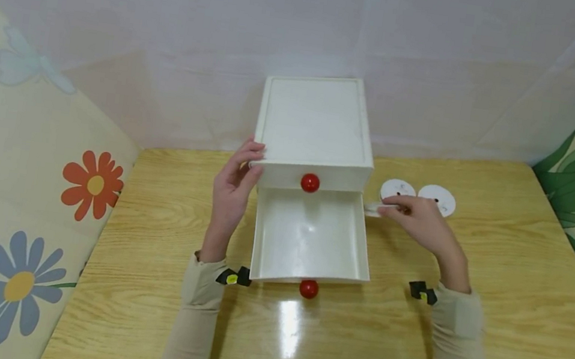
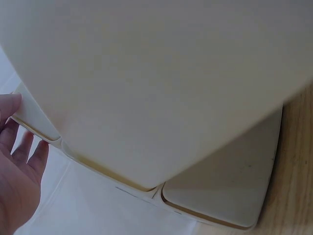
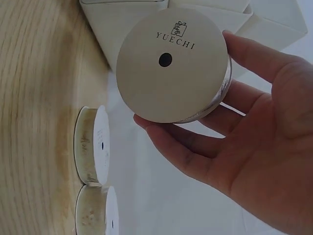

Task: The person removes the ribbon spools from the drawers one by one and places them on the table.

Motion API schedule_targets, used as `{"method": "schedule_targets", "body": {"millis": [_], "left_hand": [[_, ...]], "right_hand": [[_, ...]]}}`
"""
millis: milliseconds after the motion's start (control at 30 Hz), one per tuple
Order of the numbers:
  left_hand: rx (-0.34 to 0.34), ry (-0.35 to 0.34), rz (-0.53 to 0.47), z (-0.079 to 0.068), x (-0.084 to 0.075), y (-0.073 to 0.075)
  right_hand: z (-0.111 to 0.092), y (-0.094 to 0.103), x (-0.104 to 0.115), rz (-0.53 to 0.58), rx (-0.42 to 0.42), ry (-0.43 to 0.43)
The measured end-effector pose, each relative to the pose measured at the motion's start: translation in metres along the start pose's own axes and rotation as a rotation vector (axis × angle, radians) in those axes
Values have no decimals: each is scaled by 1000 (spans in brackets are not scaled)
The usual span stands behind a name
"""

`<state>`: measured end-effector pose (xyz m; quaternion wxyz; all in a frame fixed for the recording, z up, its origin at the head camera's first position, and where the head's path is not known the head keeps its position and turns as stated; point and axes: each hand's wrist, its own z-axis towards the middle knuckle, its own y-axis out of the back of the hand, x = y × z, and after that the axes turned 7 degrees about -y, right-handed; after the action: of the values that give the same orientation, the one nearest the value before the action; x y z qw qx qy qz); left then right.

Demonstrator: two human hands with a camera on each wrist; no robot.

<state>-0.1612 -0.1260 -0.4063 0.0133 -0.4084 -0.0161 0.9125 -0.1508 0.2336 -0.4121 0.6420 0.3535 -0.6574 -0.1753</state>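
A white drawer cabinet (image 1: pixel 314 119) stands at the back of the table, its middle drawer (image 1: pixel 309 237) pulled out toward me with bare floor showing. My left hand (image 1: pixel 231 193) grips the cabinet's upper front left corner, thumb on the front and fingers along the side. In my right hand (image 1: pixel 424 222) is a ribbon spool (image 3: pixel 161 93) with a pale round label reading "YUECHI", pinched by its edge between thumb and fingers. That spool is just right of the open drawer, close to the cabinet's side. Red round knobs sit on the top drawer (image 1: pixel 279 176) and the pulled-out one.
Two more ribbon spools, one (image 1: pixel 398 188) beside the other (image 1: pixel 440 198), rest on the wooden table (image 1: pixel 140 305) right of the cabinet. A white cloth wall (image 1: pixel 200 53) rises behind. Flower-printed panels border the left and right sides.
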Motion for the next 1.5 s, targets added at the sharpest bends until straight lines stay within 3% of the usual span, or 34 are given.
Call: {"method": "schedule_targets", "body": {"millis": [367,767,1500], "left_hand": [[3,3,1,-1,-1,1],[2,1,0,1,-2,-1],[5,-18,0,0,0,0]], "right_hand": [[7,-8,-10,-29,51,-9],[10,-13,-12,-131,68,20],[17,-21,-17,-193,49,39]]}}
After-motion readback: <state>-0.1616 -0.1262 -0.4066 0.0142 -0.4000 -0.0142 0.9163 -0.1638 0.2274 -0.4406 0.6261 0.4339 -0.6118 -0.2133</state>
